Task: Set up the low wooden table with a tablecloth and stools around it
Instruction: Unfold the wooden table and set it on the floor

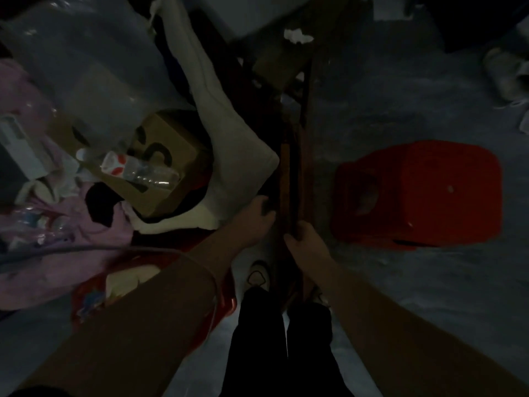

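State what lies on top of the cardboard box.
A clear plastic bottle lies on its side on the box. The box's contents are hidden.

No wording, brand or number is legible in this dim view: the black printed shapes on the brown cardboard box (183,144) and the white-and-red label of the clear plastic bottle (134,170) lying on it are too blurred to read.

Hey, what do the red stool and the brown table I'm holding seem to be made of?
Red stool: probably moulded plastic, uniform bright red, smooth faces with faint sheen. Table, seen edge-on: looks like wood, reddish-brown and matt, though the dim light leaves it uncertain.
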